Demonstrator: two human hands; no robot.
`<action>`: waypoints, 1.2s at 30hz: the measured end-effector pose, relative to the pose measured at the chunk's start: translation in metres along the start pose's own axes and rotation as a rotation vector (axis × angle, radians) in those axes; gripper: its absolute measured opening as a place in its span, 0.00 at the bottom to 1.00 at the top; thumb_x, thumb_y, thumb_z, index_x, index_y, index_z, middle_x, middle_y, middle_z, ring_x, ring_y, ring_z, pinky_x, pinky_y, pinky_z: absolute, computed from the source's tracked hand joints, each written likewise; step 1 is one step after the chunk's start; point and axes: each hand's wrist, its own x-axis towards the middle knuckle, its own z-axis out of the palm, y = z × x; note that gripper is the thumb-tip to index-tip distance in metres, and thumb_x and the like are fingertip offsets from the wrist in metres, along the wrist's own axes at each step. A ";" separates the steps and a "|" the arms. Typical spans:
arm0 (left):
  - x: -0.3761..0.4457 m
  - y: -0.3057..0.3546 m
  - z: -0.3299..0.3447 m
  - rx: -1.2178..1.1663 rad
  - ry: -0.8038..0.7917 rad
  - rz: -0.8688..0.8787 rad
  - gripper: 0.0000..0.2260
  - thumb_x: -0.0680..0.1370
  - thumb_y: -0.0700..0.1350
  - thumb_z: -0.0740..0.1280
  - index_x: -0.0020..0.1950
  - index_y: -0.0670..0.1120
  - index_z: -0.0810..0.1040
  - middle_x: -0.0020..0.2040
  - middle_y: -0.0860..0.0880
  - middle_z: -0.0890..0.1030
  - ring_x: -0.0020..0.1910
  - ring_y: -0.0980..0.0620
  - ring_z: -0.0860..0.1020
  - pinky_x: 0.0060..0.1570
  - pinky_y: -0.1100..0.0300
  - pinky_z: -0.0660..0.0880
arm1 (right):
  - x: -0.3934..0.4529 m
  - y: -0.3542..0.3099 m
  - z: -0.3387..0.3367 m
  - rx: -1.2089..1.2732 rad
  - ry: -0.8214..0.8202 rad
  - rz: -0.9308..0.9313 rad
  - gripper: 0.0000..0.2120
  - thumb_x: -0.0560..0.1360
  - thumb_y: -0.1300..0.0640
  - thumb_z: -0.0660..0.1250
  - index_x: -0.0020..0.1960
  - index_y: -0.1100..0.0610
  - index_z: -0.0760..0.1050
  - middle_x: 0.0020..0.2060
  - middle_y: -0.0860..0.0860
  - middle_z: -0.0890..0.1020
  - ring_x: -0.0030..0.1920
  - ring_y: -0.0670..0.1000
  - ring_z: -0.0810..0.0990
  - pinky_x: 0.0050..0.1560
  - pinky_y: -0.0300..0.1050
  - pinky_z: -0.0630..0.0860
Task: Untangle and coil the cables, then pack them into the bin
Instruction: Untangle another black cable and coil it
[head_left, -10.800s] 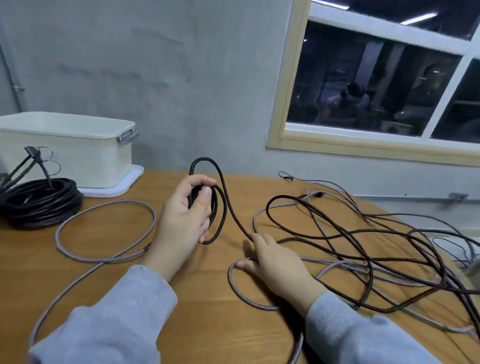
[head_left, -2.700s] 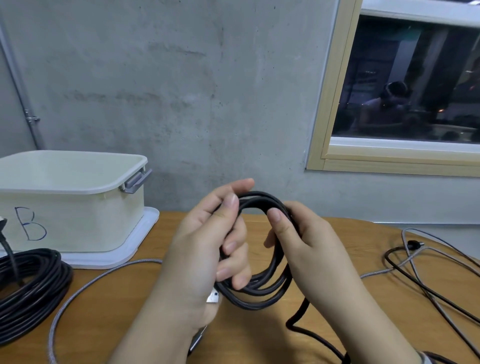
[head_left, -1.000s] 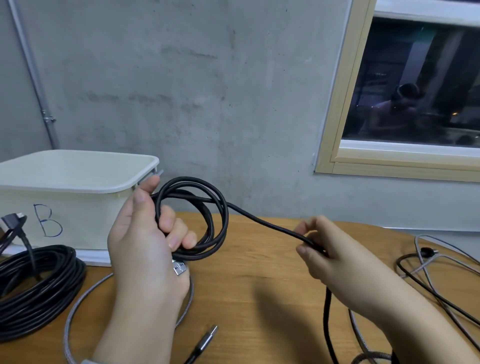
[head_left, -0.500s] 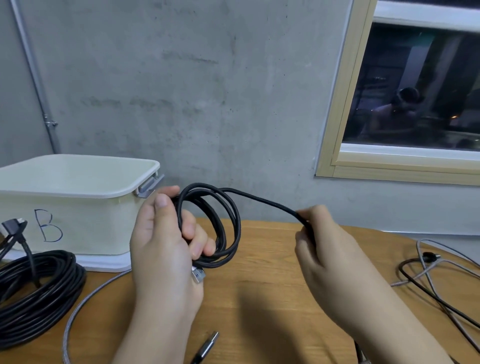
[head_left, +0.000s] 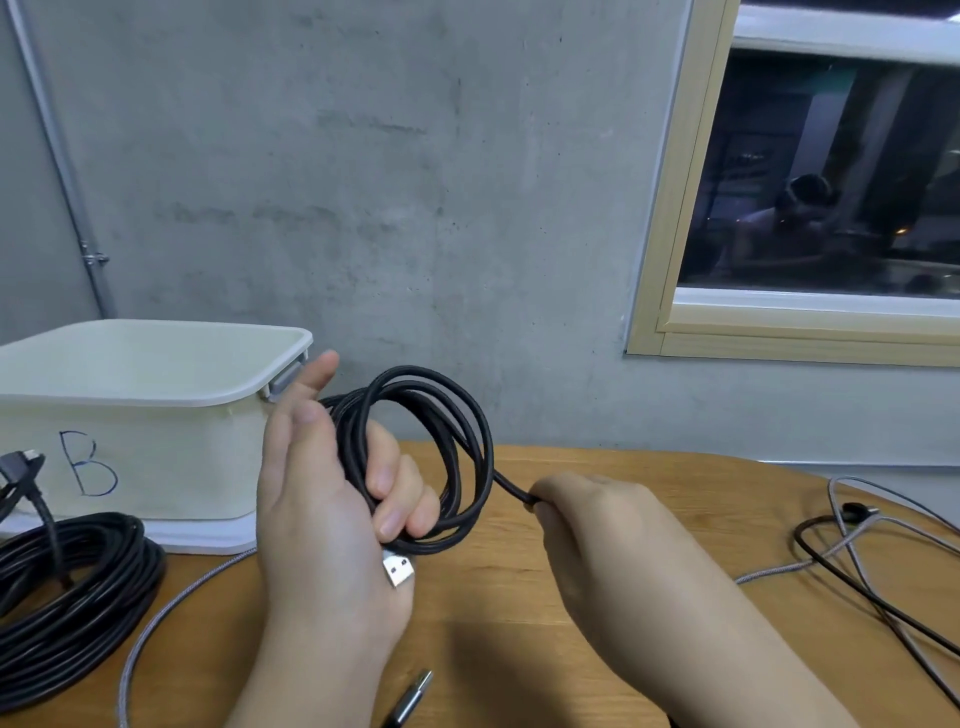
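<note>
My left hand (head_left: 322, 509) has its grip curled round a black cable coil (head_left: 441, 457), held above the desk (head_left: 509, 613) just right of the bin (head_left: 140, 415). My right hand (head_left: 597, 525) pinches the cable's loose run, right of the coil.

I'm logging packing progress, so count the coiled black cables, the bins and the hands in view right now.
Coiled black cables: 2, held coil and table coil
Bins: 1, bin
Hands: 2, left hand and right hand
Total: 5
</note>
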 end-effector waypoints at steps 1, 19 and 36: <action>-0.001 0.000 0.001 0.024 0.001 0.029 0.16 0.85 0.45 0.49 0.53 0.53 0.76 0.23 0.50 0.60 0.16 0.55 0.55 0.18 0.65 0.59 | 0.000 0.000 -0.001 0.007 0.002 -0.014 0.09 0.81 0.54 0.52 0.50 0.52 0.71 0.42 0.47 0.74 0.42 0.48 0.72 0.40 0.40 0.69; 0.003 -0.001 -0.006 0.198 -0.069 -0.046 0.22 0.77 0.59 0.58 0.64 0.48 0.75 0.23 0.51 0.60 0.17 0.57 0.55 0.16 0.64 0.58 | -0.002 0.024 -0.019 0.273 0.362 0.144 0.05 0.77 0.51 0.60 0.42 0.47 0.67 0.28 0.46 0.77 0.38 0.40 0.75 0.39 0.38 0.70; 0.002 -0.008 -0.005 0.174 0.058 0.155 0.15 0.85 0.46 0.49 0.58 0.49 0.76 0.23 0.51 0.63 0.18 0.55 0.57 0.19 0.63 0.61 | -0.010 -0.004 -0.011 0.131 -0.126 0.014 0.05 0.78 0.52 0.58 0.53 0.45 0.68 0.41 0.45 0.77 0.41 0.46 0.75 0.40 0.40 0.72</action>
